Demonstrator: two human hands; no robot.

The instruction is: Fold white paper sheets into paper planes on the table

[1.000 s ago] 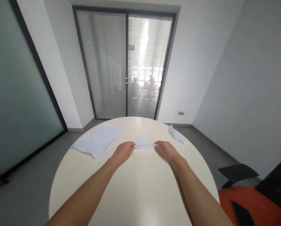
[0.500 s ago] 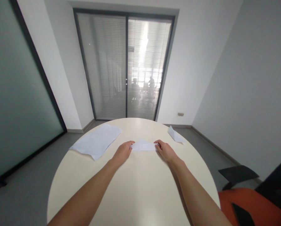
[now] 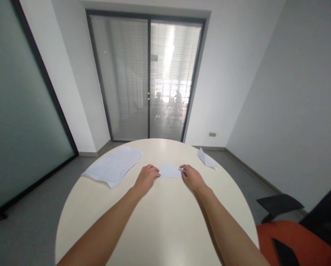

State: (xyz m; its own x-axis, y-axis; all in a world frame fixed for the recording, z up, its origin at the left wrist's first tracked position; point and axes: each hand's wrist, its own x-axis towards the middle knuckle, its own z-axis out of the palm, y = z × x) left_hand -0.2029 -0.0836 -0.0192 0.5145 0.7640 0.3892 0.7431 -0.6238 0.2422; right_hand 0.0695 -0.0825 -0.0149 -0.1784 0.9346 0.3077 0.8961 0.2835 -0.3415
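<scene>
A small folded sheet of white paper [image 3: 169,171] lies on the round table between my hands, its top rising to a low point and its near edge straight. My left hand [image 3: 147,177] is at the paper's left corner, fingers bent down and closed over it. At the right corner, my right hand [image 3: 192,178] pinches the edge between thumb and curled fingers. Both hands cover the paper's ends, so the corners are hidden.
Larger white sheets [image 3: 114,166] lie at the table's left, one corner near its edge. A folded paper piece [image 3: 206,159] stands at the right rim of the cream table [image 3: 165,221]. An orange chair [image 3: 287,236] with black armrests is at the lower right.
The band along the paper's near edge no longer shows, and the paper now looks like a plain triangle. My left hand has turned over its corner; my right hand has shifted slightly inward.
</scene>
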